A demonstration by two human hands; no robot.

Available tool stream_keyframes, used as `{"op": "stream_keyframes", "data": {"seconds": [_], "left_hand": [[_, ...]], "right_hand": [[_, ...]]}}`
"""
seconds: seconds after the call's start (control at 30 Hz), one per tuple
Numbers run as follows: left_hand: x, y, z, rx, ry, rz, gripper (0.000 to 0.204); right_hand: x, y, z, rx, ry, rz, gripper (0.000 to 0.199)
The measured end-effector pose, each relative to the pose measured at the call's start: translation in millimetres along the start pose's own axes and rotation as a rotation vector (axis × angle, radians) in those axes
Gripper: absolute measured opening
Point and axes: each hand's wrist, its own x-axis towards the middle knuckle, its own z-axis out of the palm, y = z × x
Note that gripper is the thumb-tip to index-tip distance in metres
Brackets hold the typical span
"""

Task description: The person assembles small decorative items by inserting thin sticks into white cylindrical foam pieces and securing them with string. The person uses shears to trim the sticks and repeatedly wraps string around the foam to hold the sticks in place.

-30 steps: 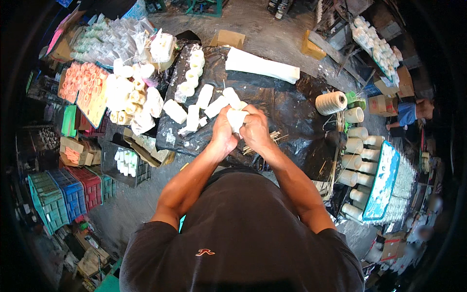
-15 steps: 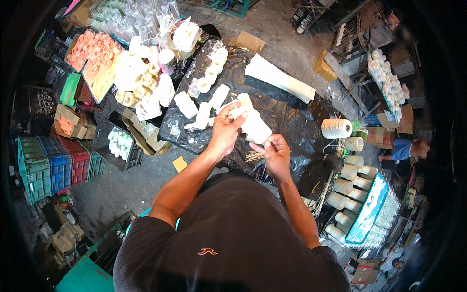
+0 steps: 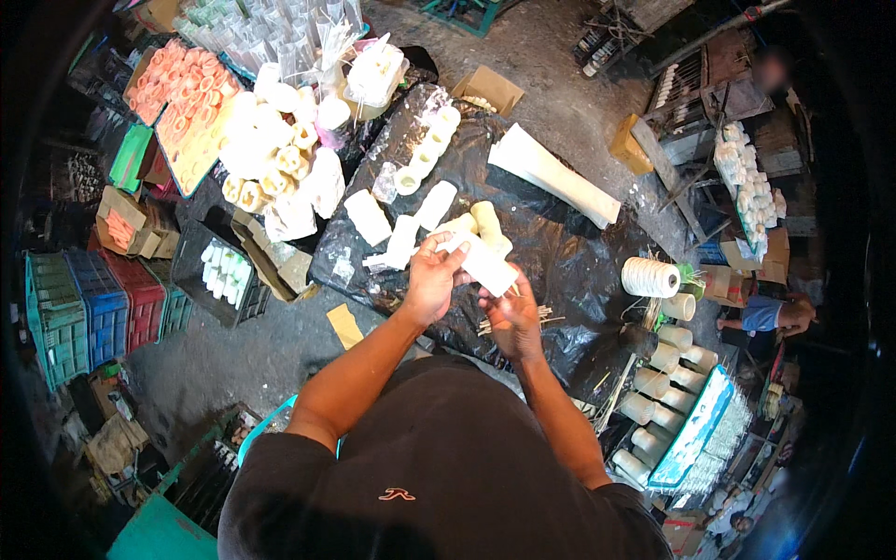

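Observation:
My left hand grips one end of a white cylindrical roll held above a black plastic sheet. My right hand is right under the roll's other end, fingers curled against it. A few thin sticks lie on the sheet by my right hand. More white rolls lie on the sheet just beyond my hands.
A long white tapered piece lies at the sheet's far side. A spool of white thread and several pale cones stand to the right. Orange and cream rolls fill trays at the left; coloured crates lower left. Another person's arm is far right.
The view has tilted and shifted. My hands, close together on the roll a second ago, briefly parted with the right one lower, and now meet at the roll again.

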Motion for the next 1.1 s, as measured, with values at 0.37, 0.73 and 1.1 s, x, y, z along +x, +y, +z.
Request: {"op": "stream_keyframes", "data": {"seconds": [0.37,0.73,1.1], "left_hand": [[57,-26,-80,0.309,0.203,0.086,0.007],[94,-14,-54,0.202,0.279,0.173,0.004],[105,-6,-79,0.452,0.034,-0.011,0.054]], "right_hand": [[87,31,15,-0.225,0.3,-0.04,0.043],[145,23,28,-0.403,0.375,-0.114,0.042],[234,-15,26,-1.325,0.338,-0.426,0.043]]}}
